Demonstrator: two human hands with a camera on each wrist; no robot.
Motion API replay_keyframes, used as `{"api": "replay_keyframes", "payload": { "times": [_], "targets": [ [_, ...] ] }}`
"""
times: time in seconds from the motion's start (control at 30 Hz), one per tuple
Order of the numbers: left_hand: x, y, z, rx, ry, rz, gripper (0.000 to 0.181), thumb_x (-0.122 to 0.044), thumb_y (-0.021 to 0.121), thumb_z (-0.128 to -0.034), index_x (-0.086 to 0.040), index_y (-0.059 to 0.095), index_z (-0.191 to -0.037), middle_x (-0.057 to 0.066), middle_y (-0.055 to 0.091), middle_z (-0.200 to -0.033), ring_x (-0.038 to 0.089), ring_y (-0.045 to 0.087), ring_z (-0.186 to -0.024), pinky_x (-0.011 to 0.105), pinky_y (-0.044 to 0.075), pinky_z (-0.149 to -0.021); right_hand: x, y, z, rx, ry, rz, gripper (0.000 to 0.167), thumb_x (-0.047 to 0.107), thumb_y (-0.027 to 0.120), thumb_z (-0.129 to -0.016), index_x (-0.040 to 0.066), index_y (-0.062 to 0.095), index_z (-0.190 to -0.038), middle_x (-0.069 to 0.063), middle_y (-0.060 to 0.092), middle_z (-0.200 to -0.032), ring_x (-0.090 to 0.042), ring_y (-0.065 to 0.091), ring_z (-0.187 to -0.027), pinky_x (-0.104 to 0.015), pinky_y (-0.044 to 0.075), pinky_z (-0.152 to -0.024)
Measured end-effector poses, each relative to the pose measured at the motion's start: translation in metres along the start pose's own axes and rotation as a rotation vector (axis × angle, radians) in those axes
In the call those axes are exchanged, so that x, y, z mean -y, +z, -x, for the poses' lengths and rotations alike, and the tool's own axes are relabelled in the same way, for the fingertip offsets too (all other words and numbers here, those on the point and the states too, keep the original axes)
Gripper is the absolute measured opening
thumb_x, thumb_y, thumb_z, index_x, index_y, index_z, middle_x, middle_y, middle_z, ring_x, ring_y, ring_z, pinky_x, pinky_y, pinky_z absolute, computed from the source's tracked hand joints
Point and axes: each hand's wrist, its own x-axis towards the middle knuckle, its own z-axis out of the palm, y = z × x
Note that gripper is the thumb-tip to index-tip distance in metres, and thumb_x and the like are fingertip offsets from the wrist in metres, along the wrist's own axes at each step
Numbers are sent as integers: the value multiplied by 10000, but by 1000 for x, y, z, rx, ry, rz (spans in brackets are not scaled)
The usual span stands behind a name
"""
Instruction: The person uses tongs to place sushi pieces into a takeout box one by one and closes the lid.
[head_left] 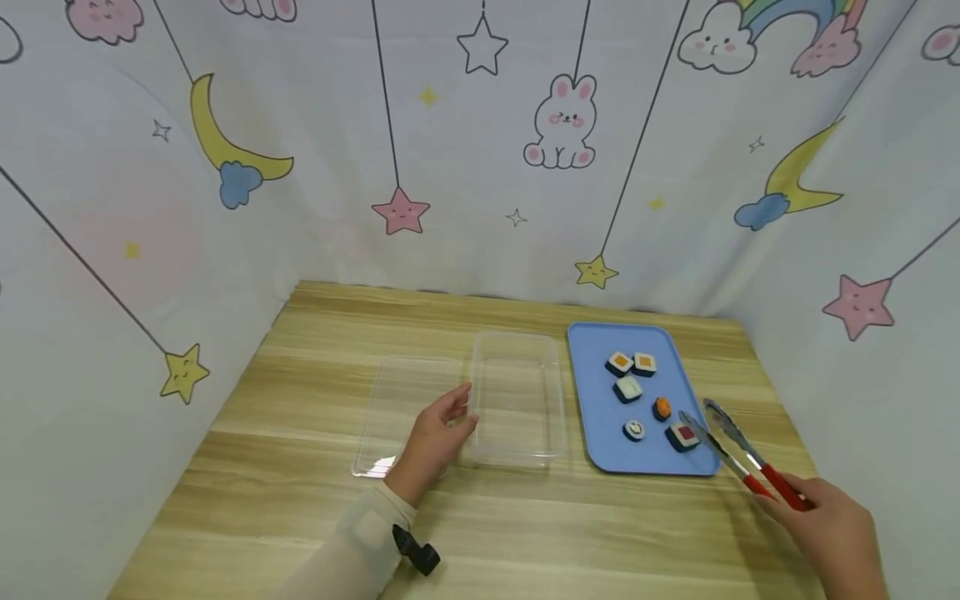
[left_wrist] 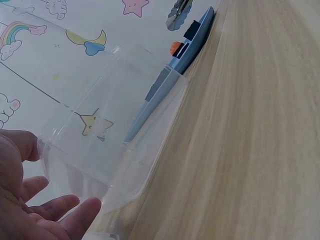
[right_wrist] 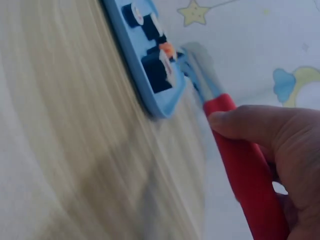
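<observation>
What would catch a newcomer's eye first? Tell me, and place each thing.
The bright blue tray on the right of the table, set with six sushi pieces, would probably draw the eye first. Next might come the red-handled tongs in the right hand, their tips near the tray's right edge. Behind the table hangs a white backdrop printed with cartoons.

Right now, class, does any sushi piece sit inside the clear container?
No, the head view shows all six sushi pieces lying on the blue tray, to the right of the clear container.
</observation>
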Motion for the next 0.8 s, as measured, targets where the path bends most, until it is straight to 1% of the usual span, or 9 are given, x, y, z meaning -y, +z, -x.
{"api": "replay_keyframes", "payload": {
  "times": [0.07, 0.17, 0.2, 0.33, 0.43, 0.63, 0.7, 0.8],
  "targets": [
    [0, -1, 1, 2, 2, 1, 555, -122, 709, -977, -28, 540, -1496, 222, 592, -1445, 383, 622, -1249, 549, 515, -998, -6, -2, 6, 52, -24, 28, 756, 537, 842, -834, -62, 693, -1271, -265, 718, -1091, -284, 655, -812, -290, 455, -580],
    [0, -1, 2, 3, 16, -2, 550, -118, 704, -979, -9, 537, -1491, 227, 594, -1440, 387, 629, -1237, 540, 520, -992, -12, 0, 9, 87, -88, 73, 723, 516, 843, -840, -57, 703, -1257, -222, 734, -1040, -214, 622, -766, -290, 435, -596],
    [0, -1, 2, 3, 17, -3, 549, -118, 704, -979, -8, 538, -1491, 225, 596, -1439, 386, 630, -1235, 536, 521, -991, -13, 1, 10, 87, -101, 83, 712, 504, 848, -838, -57, 704, -1253, -209, 735, -1024, -193, 603, -754, -289, 427, -595],
    [0, -1, 1, 5, 15, -5, 547, -117, 708, -979, -9, 541, -1489, 228, 599, -1434, 382, 633, -1230, 534, 522, -988, -15, 7, 11, 48, -133, 86, 650, 449, 878, -821, -53, 730, -1206, -199, 737, -996, -191, 599, -754, -288, 417, -599],
    [0, -1, 2, 6, 10, 0, 551, -117, 712, -978, -15, 541, -1491, 225, 599, -1436, 378, 633, -1234, 542, 520, -988, -14, 10, 11, 3, -143, 80, 611, 409, 910, -789, -39, 752, -1172, -182, 747, -970, -201, 609, -755, -276, 412, -587],
    [0, -2, 2, 2, 1, 6, 551, -135, 711, -982, -50, 544, -1500, 199, 598, -1447, 363, 628, -1244, 533, 526, -981, -13, 12, 12, -36, -160, 79, 602, 396, 930, -764, -32, 764, -1154, -164, 753, -934, -186, 596, -726, -270, 409, -573],
    [1, -1, 2, 0, -1, 10, 548, -140, 711, -983, -57, 547, -1500, 196, 597, -1449, 362, 624, -1248, 531, 528, -978, -11, 11, 13, -53, -173, 74, 584, 386, 933, -761, -25, 772, -1142, -172, 757, -950, -200, 611, -730, -262, 415, -569],
    [2, 0, 2, -1, -6, 20, 547, -137, 712, -983, -62, 550, -1499, 195, 595, -1451, 365, 624, -1249, 526, 534, -972, -3, 6, 13, -79, -197, 62, 563, 367, 935, -763, -18, 776, -1141, -206, 755, -997, -276, 669, -768, -238, 431, -559]
  ]
}}
